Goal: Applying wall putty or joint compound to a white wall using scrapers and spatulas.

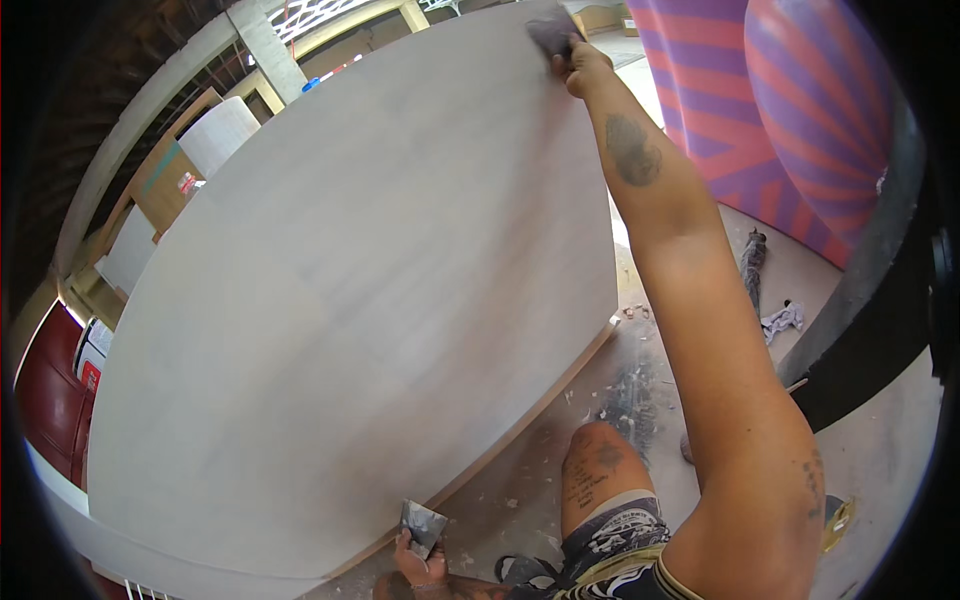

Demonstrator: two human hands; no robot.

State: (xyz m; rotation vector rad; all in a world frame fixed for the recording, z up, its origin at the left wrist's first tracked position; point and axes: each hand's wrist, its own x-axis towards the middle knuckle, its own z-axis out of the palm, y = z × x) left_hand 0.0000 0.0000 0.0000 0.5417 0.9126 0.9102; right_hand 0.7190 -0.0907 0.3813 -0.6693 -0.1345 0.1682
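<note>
A large pale grey panel (350,250) with a thin brown edge fills the middle of the view, its surface smudged with brownish and darker streaks. My right arm is stretched far up along its right side. At the panel's top right corner, my right hand (582,70) is closed around a dark purplish-grey pad (552,36), which is smeared by motion and lies against the surface. Low down by the near edge, my left hand (424,566) grips a thin square grey plate (423,527) with a smudged face. Whether that is a scraper blade or a stiff sheet I cannot tell.
A pink and purple striped panel (700,120) with a rounded shape stands at the right. A dark wrapped bundle (753,262) and a pale rag (783,320) lie on the dusty floor (520,480). Boards (165,190) lean behind the left side, near a dark red surface (50,375).
</note>
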